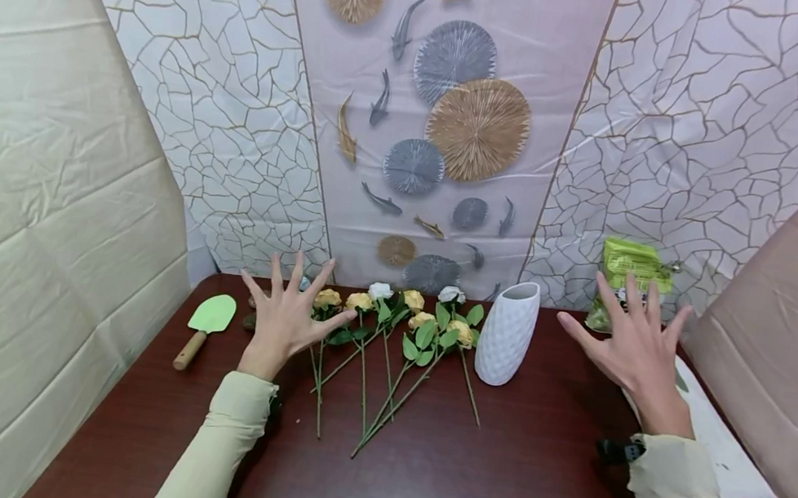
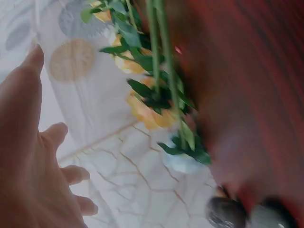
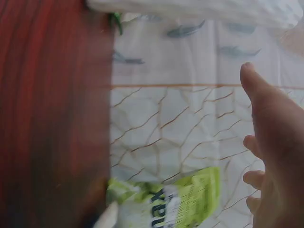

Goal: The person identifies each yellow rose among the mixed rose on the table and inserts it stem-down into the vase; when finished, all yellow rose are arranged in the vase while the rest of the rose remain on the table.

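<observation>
Yellow and white flowers [image 1: 422, 321] lie on the dark red worktop [image 1: 453, 485], beside a bumpy white vase [image 1: 505, 339]. The left hand [image 1: 285, 317] and right hand [image 1: 641, 355] hold nothing, fingers spread wide apart. This looks like getting ready; picking a flower up would need a gentle pinch. The stems are long and thin, with green leaves near the tops.

Yellow and white flowers [image 1: 423, 322] lie beside a standing white vase [image 1: 507, 335] (textured), a green bag [image 1: 625, 258] farther right.
</observation>
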Demonstrator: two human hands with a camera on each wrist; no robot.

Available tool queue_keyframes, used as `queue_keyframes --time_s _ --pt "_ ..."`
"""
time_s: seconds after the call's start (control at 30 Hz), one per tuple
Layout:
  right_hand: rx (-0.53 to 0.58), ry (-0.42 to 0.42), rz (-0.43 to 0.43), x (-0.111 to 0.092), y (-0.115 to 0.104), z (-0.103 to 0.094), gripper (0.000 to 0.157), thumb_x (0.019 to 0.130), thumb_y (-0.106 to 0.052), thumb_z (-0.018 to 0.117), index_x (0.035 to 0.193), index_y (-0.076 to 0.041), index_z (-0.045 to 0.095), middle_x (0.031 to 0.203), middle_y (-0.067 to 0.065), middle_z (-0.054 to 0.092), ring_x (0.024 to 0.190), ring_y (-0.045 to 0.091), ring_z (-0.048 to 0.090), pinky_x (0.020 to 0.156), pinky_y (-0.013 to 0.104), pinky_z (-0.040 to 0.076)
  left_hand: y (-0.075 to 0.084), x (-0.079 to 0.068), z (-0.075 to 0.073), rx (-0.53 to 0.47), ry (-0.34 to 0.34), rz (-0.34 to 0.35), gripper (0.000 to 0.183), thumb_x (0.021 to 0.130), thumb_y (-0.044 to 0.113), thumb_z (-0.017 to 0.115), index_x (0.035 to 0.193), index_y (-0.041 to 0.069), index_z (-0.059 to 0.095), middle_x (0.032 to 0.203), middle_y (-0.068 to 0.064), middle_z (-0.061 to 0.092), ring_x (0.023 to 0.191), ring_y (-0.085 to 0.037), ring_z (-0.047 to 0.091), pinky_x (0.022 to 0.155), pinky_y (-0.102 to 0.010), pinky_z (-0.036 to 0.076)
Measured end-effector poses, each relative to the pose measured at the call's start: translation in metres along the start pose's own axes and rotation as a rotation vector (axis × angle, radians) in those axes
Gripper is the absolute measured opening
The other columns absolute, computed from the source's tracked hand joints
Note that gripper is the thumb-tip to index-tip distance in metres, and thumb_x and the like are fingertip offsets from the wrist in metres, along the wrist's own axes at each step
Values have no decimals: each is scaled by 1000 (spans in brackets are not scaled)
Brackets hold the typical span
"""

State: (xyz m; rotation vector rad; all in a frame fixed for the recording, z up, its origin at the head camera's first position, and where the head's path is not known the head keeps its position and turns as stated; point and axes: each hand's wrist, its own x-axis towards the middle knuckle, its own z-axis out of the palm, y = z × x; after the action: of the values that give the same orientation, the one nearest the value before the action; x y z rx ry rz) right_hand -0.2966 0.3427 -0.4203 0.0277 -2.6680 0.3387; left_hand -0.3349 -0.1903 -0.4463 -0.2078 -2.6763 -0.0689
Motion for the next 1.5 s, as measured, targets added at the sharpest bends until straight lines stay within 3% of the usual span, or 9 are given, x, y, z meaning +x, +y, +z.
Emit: queue_keyframes --time_s 0.1,0.2,0.37,0.47,0.6,0.8,0.97,1.33,1.5 --pt "84 91 -39 -1 -13 -9 84 90 -70 56 160 -39 20 171 4 7 157 37 -3 115 70 -21 19 -1 -5 3 29 44 98 77 92 45 158 51 8 169 -10 13 152 -52 10 106 -84 -13" --pt "275 192 -95 -3 -33 -16 68 95 -53 61 156 -38 34 166 4 30 154 35 24 124 66 6 47 -3 -10 -36 43 134 92 82 85 49 159 44 20 168 -12 16 152 -49 15 112 -80 -3" --pt "573 155 -148 -8 -70 -11 65 95 -37 69 153 -38 39 150 2 53 137 30 52 110 51 41 100 -7 -14 -181 39 335 68 90 61 66 146 26 53 151 -17 50 138 -38 49 113 -59 41" --pt "631 82 -138 -10 -84 0 72 93 -39 72 155 -34 35 150 5 53 133 29 56 107 47 45 124 -11 -10 -305 -71 403 45 90 44 74 125 16 68 122 -10 68 106 -24 67 89 -37 59" --pt "629 30 -100 -13 -88 15 75 91 -45 72 155 -28 36 145 10 56 127 30 59 104 51 47 144 -17 0 -435 -288 410 26 91 32 76 107 11 74 94 -1 74 76 -8 67 66 -20 56" --pt "647 -2 -82 -17 -87 33 59 93 -46 70 144 -27 50 130 5 65 118 21 61 97 42 48 157 -22 10 -488 -447 342 20 89 27 79 101 11 76 70 6 70 59 0 61 60 -17 52" --pt "694 -10 -79 -18 -87 41 54 93 -44 70 141 -30 50 123 -1 67 111 12 60 88 25 49 160 -23 11 -491 -501 334 15 88 26 80 96 14 77 72 6 71 59 0 61 58 -17 52" --pt "707 -13 -94 -19 -88 40 52 93 -43 72 138 -27 51 119 -2 67 104 7 61 83 20 50 158 -14 -9 -714 -446 285 15 90 24 78 97 11 75 79 3 77 57 2 64 57 -16 54" --pt "720 -11 -96 -19 -86 41 51 93 -42 72 138 -29 51 119 -2 67 104 6 60 84 19 50 158 4 -31 -808 -322 256 16 91 30 76 96 15 75 83 4 78 59 2 67 56 -17 55"
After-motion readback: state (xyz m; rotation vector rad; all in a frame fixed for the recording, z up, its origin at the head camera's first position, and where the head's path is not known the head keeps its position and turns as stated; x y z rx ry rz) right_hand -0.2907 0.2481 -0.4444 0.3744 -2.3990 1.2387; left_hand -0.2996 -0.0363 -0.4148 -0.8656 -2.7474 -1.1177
